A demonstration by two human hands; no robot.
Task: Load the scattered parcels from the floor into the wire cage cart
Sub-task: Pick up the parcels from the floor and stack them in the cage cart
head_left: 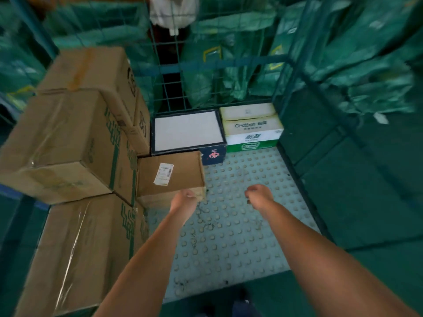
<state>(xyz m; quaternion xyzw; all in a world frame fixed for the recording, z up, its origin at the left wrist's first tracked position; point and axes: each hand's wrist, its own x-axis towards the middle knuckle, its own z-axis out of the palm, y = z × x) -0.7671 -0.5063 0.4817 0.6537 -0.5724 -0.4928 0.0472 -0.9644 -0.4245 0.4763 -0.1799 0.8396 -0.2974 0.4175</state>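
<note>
Inside the wire cage cart, studded grey floor lies open at right, near the green mesh wall. The left hand grips the near edge of a labelled cardboard parcel beside stacked taped cartons. The right hand hangs loosely curled, holding nothing.

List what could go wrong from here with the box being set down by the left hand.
1. The labelled cardboard box sits tilted, with the left hand at only its near corner; let go now, it may tip onto the studded cart floor.
2. The right hand hangs free beside it, giving no support.
3. The tall stack of taped cartons leans close on the left; a knock might shift it.
</note>
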